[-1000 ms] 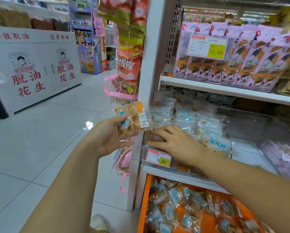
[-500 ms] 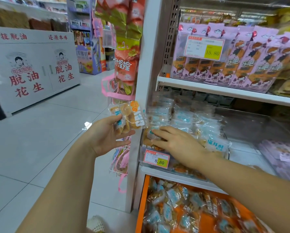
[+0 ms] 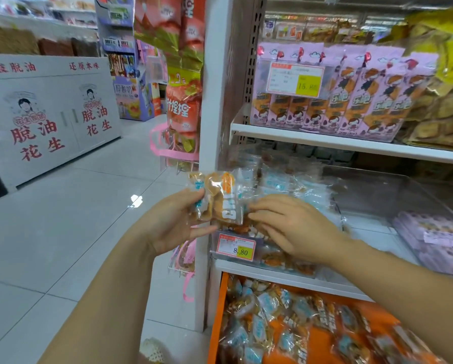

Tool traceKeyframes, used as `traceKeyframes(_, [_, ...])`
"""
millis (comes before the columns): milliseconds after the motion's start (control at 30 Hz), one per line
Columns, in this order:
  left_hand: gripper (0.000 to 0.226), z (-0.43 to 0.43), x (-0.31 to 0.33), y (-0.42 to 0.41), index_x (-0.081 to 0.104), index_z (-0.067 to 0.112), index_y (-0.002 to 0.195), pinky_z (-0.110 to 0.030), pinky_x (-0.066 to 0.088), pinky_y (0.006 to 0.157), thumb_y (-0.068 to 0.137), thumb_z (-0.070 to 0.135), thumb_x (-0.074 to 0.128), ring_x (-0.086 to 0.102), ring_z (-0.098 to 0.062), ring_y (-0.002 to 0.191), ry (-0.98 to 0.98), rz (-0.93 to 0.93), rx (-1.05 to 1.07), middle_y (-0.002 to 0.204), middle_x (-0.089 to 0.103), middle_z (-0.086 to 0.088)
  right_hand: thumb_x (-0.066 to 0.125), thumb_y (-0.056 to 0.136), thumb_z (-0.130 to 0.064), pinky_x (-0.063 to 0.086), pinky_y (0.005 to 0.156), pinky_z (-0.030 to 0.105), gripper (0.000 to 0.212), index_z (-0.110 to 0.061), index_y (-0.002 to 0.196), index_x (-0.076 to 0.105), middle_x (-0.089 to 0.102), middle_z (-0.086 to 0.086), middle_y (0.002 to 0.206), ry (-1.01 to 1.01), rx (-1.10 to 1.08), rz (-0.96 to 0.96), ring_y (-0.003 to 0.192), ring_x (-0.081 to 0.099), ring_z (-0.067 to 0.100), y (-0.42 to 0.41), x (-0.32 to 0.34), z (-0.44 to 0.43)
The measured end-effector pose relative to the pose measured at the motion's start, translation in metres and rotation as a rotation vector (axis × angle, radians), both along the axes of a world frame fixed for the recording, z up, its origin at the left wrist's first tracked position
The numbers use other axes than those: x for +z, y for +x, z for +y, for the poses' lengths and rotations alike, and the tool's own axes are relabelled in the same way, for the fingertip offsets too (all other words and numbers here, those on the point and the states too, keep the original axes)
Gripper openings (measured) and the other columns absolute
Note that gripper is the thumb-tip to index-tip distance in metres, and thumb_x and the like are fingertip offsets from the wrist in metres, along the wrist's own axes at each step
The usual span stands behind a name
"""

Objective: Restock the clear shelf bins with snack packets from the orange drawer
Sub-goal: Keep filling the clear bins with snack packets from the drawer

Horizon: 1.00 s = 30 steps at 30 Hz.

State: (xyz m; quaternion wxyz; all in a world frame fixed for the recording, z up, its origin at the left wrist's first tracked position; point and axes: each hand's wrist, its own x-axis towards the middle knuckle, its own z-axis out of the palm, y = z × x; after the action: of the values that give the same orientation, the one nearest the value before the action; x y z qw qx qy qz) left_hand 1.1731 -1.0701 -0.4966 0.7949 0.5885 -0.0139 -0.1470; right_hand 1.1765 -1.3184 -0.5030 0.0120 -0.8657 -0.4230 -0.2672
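My left hand (image 3: pixel 173 222) holds a small stack of clear snack packets (image 3: pixel 216 197) upright, just left of the clear shelf bin (image 3: pixel 272 261). My right hand (image 3: pixel 291 227) hovers over the bin's front left corner, its fingertips touching the right edge of the held packets. The bin is heaped with similar blue-labelled packets (image 3: pixel 291 183) and carries an 8.80 price tag (image 3: pixel 236 246). Below it, the orange drawer (image 3: pixel 216 319) stands pulled out, full of packets (image 3: pixel 285 319).
To the right sits a second clear bin (image 3: pixel 393 195), with a bin of pink packets (image 3: pixel 440 232) beyond. A white shelf (image 3: pixel 351 144) above carries pink snack bags. Hanging snack strips (image 3: pixel 183 101) flank the white upright post. Open tiled floor (image 3: pixel 62 219) lies to the left.
My right hand has drawn back from the packets in the bin toward the stack in my left hand and now touches it. The left hand has stayed about where it was.
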Motion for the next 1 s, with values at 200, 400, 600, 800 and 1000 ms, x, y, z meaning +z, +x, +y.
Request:
traceKeyframes(200, [0.019, -0.066, 0.015, -0.018, 0.061, 0.014, 0.11, -0.024, 0.056, 0.069, 0.097, 0.022, 0.049, 0.069, -0.015, 0.084, 0.218, -0.15, -0.236, 0.092, 0.071, -0.003, 0.054, 0.08, -0.056, 0.051, 0.08, 0.019, 0.029, -0.046, 0.106, 0.046, 0.058, -0.02, 0.103, 0.574, -0.233, 0.57, 0.09, 0.061, -0.002, -0.057, 0.03, -0.045])
traceKeyframes(400, [0.008, -0.166, 0.035, -0.035, 0.065, 0.017, 0.096, -0.019, 0.051, 0.058, 0.088, 0.016, 0.066, 0.065, -0.007, 0.064, 0.431, -0.365, -0.351, 0.08, 0.068, 0.0, 0.077, 0.07, -0.028, 0.047, 0.074, 0.005, 0.052, -0.044, 0.112, 0.05, 0.068, -0.027, 0.095, 0.901, -0.257, 0.851, 0.089, 0.061, -0.015, -0.092, 0.028, -0.114])
traceKeyframes(600, [0.021, -0.264, 0.026, -0.034, 0.061, 0.029, 0.098, -0.024, 0.05, 0.067, 0.082, 0.031, 0.073, 0.059, -0.007, 0.07, 0.525, -0.571, -0.136, 0.089, 0.065, 0.003, 0.071, 0.077, 0.001, 0.056, 0.076, 0.023, 0.043, -0.015, 0.115, 0.058, 0.073, 0.005, 0.102, 1.069, -0.312, 0.958, 0.092, 0.07, 0.012, -0.11, 0.025, -0.185])
traceKeyframes(800, [0.018, -0.343, 0.02, -0.03, 0.065, 0.015, 0.101, -0.02, 0.051, 0.058, 0.09, 0.028, 0.063, 0.062, -0.006, 0.064, 0.173, -0.27, -0.184, 0.093, 0.068, -0.005, 0.072, 0.076, -0.008, 0.056, 0.084, 0.034, 0.047, -0.026, 0.115, 0.055, 0.073, 0.002, 0.103, 1.198, -0.302, 0.881, 0.095, 0.069, 0.015, -0.112, 0.023, -0.248])
traceKeyframes(1000, [0.007, -0.378, 0.002, 0.022, 0.062, 0.024, 0.089, -0.022, 0.046, 0.065, 0.094, 0.026, 0.058, 0.058, -0.01, 0.08, 0.622, -0.419, -0.294, 0.094, 0.062, -0.001, 0.071, 0.081, -0.011, 0.05, 0.094, 0.049, 0.033, -0.026, 0.106, 0.057, 0.07, -0.003, 0.106, 1.39, -0.526, 0.562, 0.101, 0.065, 0.016, -0.103, -0.007, -0.306])
